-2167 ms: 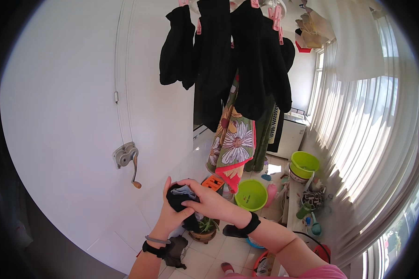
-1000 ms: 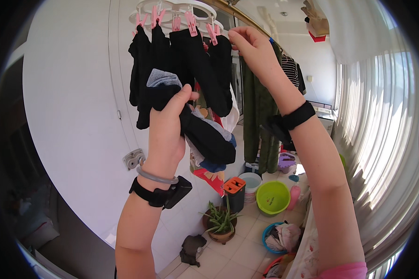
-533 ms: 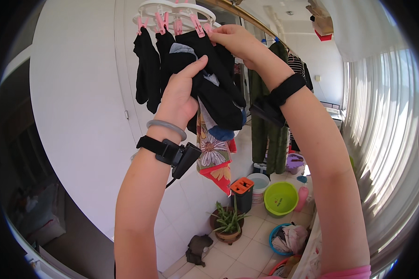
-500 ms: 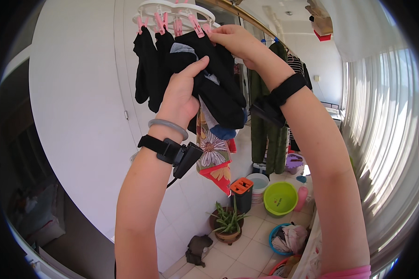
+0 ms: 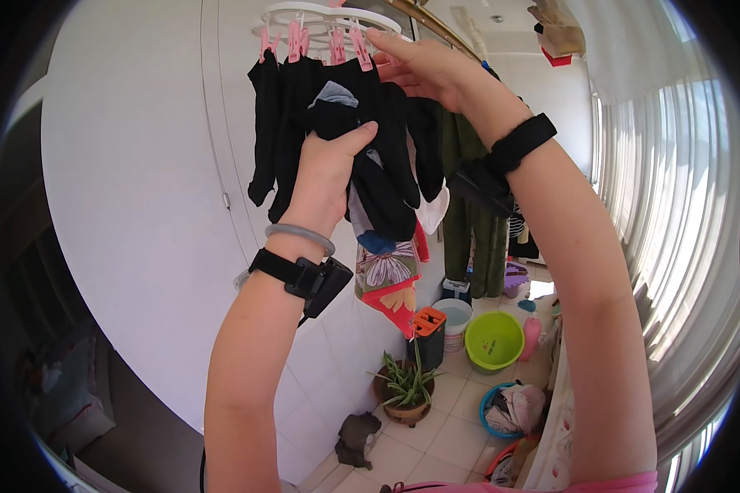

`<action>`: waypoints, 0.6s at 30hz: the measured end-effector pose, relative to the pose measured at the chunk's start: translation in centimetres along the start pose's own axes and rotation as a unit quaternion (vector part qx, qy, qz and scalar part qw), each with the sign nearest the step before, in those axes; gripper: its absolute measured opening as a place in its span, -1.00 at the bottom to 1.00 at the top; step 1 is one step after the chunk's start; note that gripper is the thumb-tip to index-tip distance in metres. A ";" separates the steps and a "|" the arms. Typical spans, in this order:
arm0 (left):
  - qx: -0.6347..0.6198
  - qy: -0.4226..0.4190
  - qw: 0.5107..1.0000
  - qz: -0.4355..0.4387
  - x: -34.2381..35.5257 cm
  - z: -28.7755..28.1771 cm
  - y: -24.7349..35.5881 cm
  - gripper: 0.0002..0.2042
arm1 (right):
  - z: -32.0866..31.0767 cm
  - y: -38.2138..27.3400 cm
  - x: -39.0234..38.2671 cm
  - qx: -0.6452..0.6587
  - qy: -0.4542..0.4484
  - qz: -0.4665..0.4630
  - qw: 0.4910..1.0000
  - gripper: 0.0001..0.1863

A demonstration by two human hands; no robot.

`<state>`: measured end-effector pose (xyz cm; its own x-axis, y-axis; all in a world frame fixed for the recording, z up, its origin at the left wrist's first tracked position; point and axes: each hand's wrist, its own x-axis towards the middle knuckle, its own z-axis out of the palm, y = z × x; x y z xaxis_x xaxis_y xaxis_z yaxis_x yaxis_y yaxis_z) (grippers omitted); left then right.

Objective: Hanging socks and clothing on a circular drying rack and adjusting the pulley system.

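White-walled room with a pale tiled floor (image 5: 399, 452). Left hand (image 5: 329, 168): thumb and fingers clamped on a bundle of black, grey and blue socks (image 5: 337, 121), held up before hanging black socks (image 5: 264, 140) and partly covering them. Right hand (image 5: 427, 70): beside pink plastic pegs (image 5: 362, 51) on a white plastic ring hanger (image 5: 362, 14) — fingertips partly hidden, grip cannot be told. Beyond: red-edged floral cloth (image 5: 388, 269), its top masked by the socks; dark green garment (image 5: 489, 255). Below: spiky green potted plant (image 5: 404, 384), round lime-green basin (image 5: 492, 341), blue laundry-filled basin (image 5: 484, 411).
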<state>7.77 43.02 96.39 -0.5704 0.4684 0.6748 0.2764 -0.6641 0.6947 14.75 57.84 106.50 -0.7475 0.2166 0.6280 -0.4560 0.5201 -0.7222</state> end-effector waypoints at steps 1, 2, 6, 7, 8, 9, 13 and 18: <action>0.012 0.001 1.000 0.004 0.0 -0.3 -0.2 -0.66 | 0.5 -0.1 0.5 -0.002 0.002 0.000 1.000 -0.35; 0.023 0.003 1.000 0.008 0.1 -0.6 -0.4 -0.66 | 1.2 -0.5 0.9 -0.013 0.004 -0.025 1.000 -0.37; 0.032 0.002 0.999 0.013 -0.3 -1.8 -0.8 -0.65 | 3.1 -0.9 2.1 -0.023 0.016 -0.032 0.999 -0.51; 0.032 0.003 0.999 0.013 -0.4 -2.2 -0.9 -0.65 | 3.5 -0.7 2.4 -0.016 0.015 -0.035 0.999 -0.56; 0.052 0.013 0.998 0.025 -0.5 -2.5 -1.0 -0.65 | 3.9 -0.5 2.4 -0.019 0.013 -0.034 0.999 -0.56; 0.072 0.023 0.996 0.037 -0.7 -2.8 -1.0 -0.65 | 4.2 -0.3 2.4 -0.017 0.028 -0.042 0.999 -0.59; 0.118 0.041 0.991 0.045 -2.3 -3.3 -0.8 -0.63 | 4.2 -0.4 1.6 0.028 0.068 -0.071 0.995 -0.61; 0.261 0.076 0.960 0.071 -5.1 -4.2 -0.3 -0.65 | 5.3 -1.1 0.1 0.036 -0.012 -0.044 0.998 -0.34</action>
<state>7.40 38.42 91.66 -0.5938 0.2787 0.7548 0.6864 -0.3140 0.6559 12.61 52.92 105.82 -0.7141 0.1523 0.6833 -0.5531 0.4756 -0.6840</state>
